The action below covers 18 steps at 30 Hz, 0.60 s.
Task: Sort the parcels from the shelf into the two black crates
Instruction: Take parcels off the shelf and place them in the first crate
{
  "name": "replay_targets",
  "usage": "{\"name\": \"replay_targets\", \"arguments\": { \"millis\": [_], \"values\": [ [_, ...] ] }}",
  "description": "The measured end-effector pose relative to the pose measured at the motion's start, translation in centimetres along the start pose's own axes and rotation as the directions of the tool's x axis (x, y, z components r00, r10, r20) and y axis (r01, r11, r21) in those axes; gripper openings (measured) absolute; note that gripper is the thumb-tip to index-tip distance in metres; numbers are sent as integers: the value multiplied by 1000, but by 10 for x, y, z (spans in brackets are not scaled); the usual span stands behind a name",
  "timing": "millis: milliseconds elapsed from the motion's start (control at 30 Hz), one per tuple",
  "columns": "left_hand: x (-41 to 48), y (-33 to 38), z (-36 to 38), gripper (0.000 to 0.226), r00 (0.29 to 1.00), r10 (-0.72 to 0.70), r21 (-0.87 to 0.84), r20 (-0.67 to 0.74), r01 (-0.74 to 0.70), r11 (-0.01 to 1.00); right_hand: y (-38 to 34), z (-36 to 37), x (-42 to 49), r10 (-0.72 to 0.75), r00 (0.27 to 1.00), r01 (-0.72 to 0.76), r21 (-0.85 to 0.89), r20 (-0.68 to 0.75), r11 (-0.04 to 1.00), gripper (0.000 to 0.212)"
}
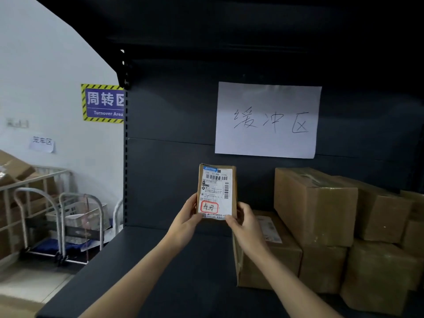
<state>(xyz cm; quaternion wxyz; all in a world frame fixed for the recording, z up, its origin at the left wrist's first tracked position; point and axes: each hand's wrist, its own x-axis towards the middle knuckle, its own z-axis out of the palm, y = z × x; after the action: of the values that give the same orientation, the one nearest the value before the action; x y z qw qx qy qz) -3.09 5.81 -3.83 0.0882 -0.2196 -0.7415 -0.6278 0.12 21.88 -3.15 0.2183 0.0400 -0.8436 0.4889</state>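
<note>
Both hands hold one small brown parcel point(216, 191) upright in the air in front of the dark shelf point(160, 260), its white label facing the person. The left hand point(187, 220) has its fingers closed on the lower left edge, the right hand point(244, 222) on the lower right corner. Stacked cardboard boxes point(321, 216) sit on the shelf to the right, under a handwritten paper sign point(268, 120).

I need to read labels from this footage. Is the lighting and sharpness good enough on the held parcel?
Head view: the small parcel in the left hand and right hand is lit; its red-circled handwriting reads, the fine print blurs. The shelf interior is dim, and wide-angle distortion bends the edges.
</note>
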Motion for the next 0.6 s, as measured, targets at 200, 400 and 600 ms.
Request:
{"name": "replay_targets", "arguments": {
  "millis": [200,400,600],
  "values": [
    [-36,-21,-41,58,1000,27,287,-15,-22,958,0,48,-7,-19,989,27,-52,149,998,55],
    [-55,-56,-60,59,992,-84,438,-93,116,892,19,95,-22,58,962,-28,-113,266,993,56],
    [-63,-73,-62,65,977,-188,499,-104,215,840,29,108,-35,53,939,18,-203,339,979,67]
  ]
}}
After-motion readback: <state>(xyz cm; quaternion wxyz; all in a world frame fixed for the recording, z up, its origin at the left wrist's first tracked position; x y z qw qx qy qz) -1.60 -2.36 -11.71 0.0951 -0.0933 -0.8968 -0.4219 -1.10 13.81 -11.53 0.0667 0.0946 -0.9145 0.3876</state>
